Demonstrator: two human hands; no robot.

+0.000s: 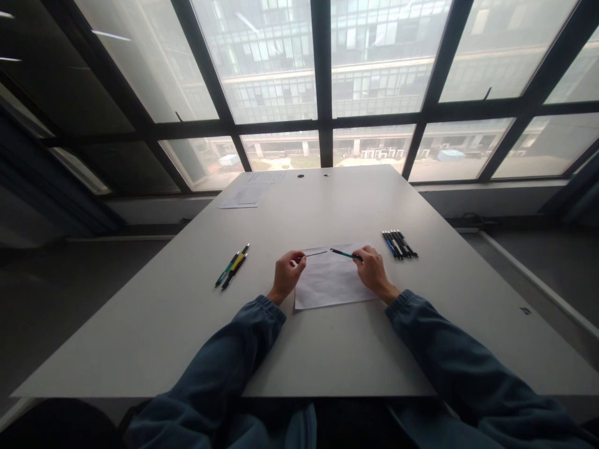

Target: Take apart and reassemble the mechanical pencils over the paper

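Note:
Between the fingertips of my left hand [289, 271] is a thin dark pen refill [317, 254], pointing right. My right hand [371, 271] pinches a green and black pen [344, 253], whose free end points left. The tip of the refill and the end of the pen face each other, with a small gap between them. Both are held above a white sheet of paper [327, 287] lying on the table. My right wrist hangs over the sheet's right edge.
Several dark pens [399, 244] lie side by side on the right of the white table [322, 349]. On the left lie a few more pens [233, 267], green, yellow and black. Printed papers [246, 193] rest at the far left, before large windows [276, 68].

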